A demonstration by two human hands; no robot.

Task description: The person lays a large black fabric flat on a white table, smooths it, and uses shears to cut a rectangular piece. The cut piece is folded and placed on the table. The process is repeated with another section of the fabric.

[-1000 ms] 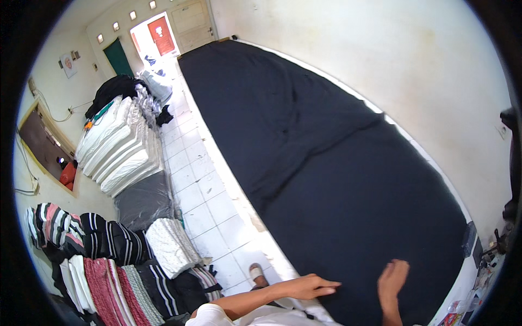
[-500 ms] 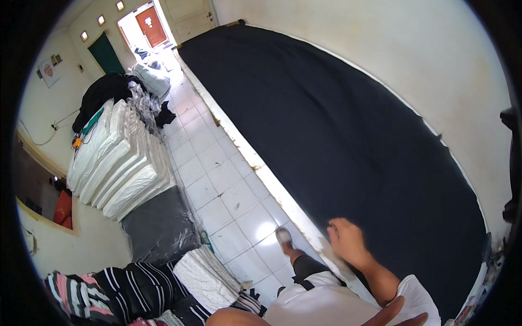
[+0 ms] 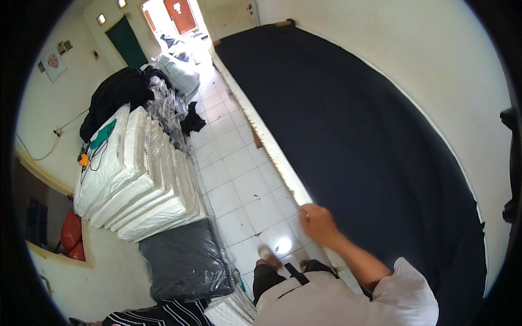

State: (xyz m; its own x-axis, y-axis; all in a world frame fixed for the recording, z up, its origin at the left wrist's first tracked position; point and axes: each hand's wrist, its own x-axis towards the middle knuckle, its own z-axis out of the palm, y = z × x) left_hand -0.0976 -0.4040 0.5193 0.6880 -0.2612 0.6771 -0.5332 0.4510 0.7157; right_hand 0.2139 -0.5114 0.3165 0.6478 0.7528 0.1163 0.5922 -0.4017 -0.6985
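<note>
One length of black fabric — spread nearly flat over a long tabletop, from the far short edge down to the near end. Bare white margin along the tabletop's left long edge; a thinner pale line along the right, beside the wall.

One right hand, fingers curled, at the left long edge, toward the near end. Whether it grips the fabric or merely rests there cannot be told. One left hand: outside the view, state cannot be told.

Several white bundles, plastic-wrapped, stacked across the tiled floor from the tabletop. On the stack's upper left corner: one green item and, just beside, one orange item.

One dark bundle, wrapped in clear plastic, at the stack's near end. Nearer still — one striped black cloth and one folded white cloth, both partly cut off.
</note>
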